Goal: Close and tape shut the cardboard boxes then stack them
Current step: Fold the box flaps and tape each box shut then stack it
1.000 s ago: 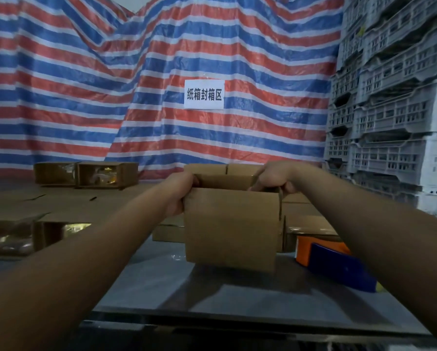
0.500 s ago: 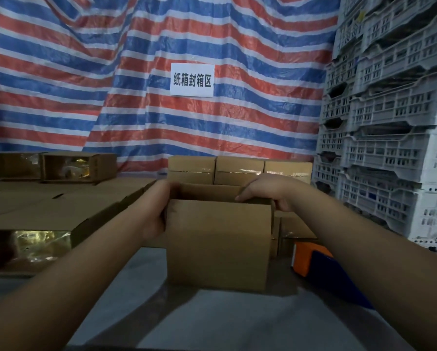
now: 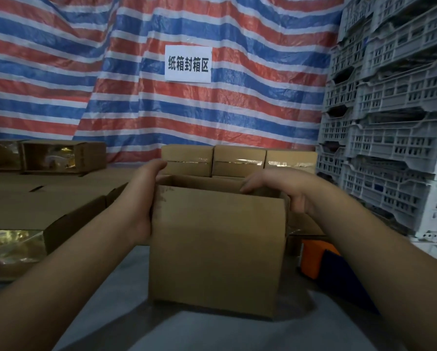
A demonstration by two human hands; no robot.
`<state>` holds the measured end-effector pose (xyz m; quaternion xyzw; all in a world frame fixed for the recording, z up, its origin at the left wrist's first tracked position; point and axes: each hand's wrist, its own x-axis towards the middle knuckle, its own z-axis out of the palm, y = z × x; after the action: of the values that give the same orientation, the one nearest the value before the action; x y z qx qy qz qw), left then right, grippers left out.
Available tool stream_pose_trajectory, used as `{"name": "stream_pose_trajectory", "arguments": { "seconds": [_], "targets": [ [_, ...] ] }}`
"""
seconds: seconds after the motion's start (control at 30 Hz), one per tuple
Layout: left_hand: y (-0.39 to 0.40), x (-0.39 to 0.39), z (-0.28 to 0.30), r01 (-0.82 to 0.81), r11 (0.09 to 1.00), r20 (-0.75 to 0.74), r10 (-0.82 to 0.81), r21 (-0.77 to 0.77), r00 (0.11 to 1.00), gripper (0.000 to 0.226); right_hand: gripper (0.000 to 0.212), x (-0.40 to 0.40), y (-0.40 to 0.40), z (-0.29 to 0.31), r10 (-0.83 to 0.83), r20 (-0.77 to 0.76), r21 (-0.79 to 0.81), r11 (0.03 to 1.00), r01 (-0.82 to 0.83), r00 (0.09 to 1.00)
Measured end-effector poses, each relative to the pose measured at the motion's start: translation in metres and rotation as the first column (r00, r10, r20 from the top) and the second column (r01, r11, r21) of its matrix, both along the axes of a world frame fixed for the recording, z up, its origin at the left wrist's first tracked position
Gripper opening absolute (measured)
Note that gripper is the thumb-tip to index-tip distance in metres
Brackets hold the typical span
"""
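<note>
A brown cardboard box [image 3: 216, 252] stands on the grey table [image 3: 105, 307] right in front of me, its top still open at the far side. My left hand [image 3: 142, 198] grips the box's left upper corner, fingers curled over the rim. My right hand [image 3: 280, 190] holds the right upper edge, its fingers bent over a top flap. Behind the box stands a row of three taped boxes [image 3: 239, 160]. An orange and blue tape dispenser [image 3: 323, 264] lies on the table just right of the box, partly hidden by my right forearm.
Several open boxes with shiny yellow contents [image 3: 50, 155] lie on the left, along with flat cardboard [image 3: 45, 198]. Grey plastic crates [image 3: 389, 122] are stacked high at the right. A striped tarpaulin [image 3: 111, 84] with a white paper sign [image 3: 188, 64] hangs behind.
The box has come closer to me on the table with both hands still on its top edges. My view has tilted up and toward the box.
</note>
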<state>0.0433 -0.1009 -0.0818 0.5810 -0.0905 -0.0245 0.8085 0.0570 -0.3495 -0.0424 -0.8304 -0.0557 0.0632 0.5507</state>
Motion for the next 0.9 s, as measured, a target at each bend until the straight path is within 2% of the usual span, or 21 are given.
{"name": "stream_pose_trajectory", "arguments": {
  "seconds": [0.07,0.17,0.2,0.33,0.43,0.57,0.67,0.9],
  "targets": [
    [0.003,-0.001,-0.005,0.008,1.0,0.028,-0.008,-0.018,1.0,0.049,0.036,-0.002,-0.002,-0.007,-0.044,0.048,0.086,0.996,0.04,0.998],
    [0.003,-0.003,-0.016,0.02,0.998,0.083,-0.015,-0.057,0.996,0.041,0.014,-0.003,0.001,-0.012,-0.028,0.055,0.303,0.953,0.01,0.998],
    [0.001,-0.003,-0.019,0.017,0.998,0.099,-0.011,-0.062,0.995,0.043,0.014,-0.002,0.002,-0.014,-0.024,0.062,0.353,0.936,0.0,0.998],
    [-0.005,-0.002,-0.026,-0.045,0.997,0.123,0.052,-0.061,0.991,0.053,0.039,0.001,0.005,-0.035,-0.079,0.088,0.525,0.851,0.022,0.993],
    [-0.004,-0.003,-0.032,-0.096,0.993,0.145,0.105,-0.068,0.984,0.053,0.043,-0.005,0.006,-0.055,-0.118,0.048,0.61,0.789,0.064,0.992],
    [-0.003,-0.005,-0.036,-0.103,0.991,0.124,0.112,-0.081,0.986,0.051,0.048,-0.013,0.01,-0.062,-0.195,0.034,0.662,0.739,0.124,0.98],
    [-0.003,-0.006,-0.037,-0.093,0.993,0.112,0.102,-0.078,0.988,0.053,0.041,-0.02,0.014,-0.062,-0.264,0.045,0.684,0.711,0.163,0.964],
    [0.0,-0.009,-0.038,-0.055,0.997,0.104,0.06,-0.048,0.993,0.042,0.045,-0.025,0.018,-0.066,-0.205,-0.025,0.734,0.661,0.157,0.978]
  ]
}}
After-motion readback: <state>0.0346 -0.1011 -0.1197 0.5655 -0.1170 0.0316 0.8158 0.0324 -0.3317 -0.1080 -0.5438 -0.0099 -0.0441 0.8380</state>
